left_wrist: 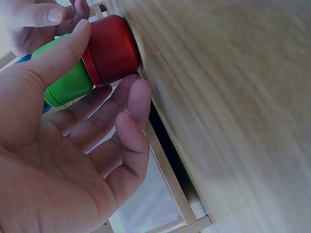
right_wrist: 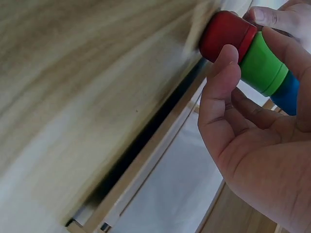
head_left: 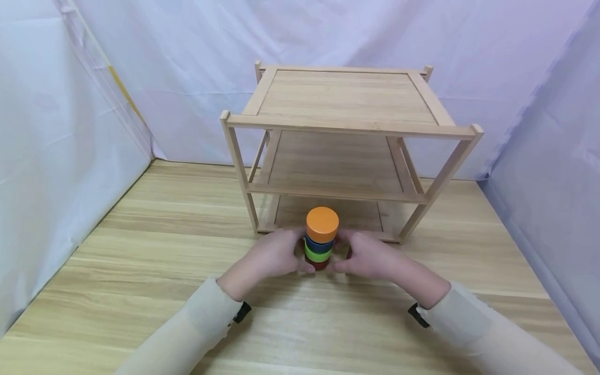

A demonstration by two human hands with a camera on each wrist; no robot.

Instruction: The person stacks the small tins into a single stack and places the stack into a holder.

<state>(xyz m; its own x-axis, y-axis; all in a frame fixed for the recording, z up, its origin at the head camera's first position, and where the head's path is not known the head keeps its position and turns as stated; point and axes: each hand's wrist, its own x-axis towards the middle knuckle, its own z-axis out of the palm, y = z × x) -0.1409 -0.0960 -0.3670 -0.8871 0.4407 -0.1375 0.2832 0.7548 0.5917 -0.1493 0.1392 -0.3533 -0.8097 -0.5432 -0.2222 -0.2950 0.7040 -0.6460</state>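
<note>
Between the two hands a stack of stacking cups stands upright on the table, close in front of a wooden shelf. An orange cup [head_left: 322, 223] tops it, flat face up, then a dark blue cup [head_left: 320, 245], a green cup [left_wrist: 68, 90] and a red cup [left_wrist: 114, 48] at the bottom. My left hand [head_left: 277, 253] holds the stack from the left, its thumb across the join of green and red, its fingers curved round behind. From the right, my right hand [head_left: 372, 255] holds it likewise, thumb by the green cup. The fingers partly hide the lower cups.
A three-tier wooden shelf [head_left: 347, 96] rises just beyond the hands, its front bottom rail [right_wrist: 138, 170] near the stack. White cloth [head_left: 197, 78] hangs behind it and on both sides. Light wood grain covers the table [head_left: 140, 250].
</note>
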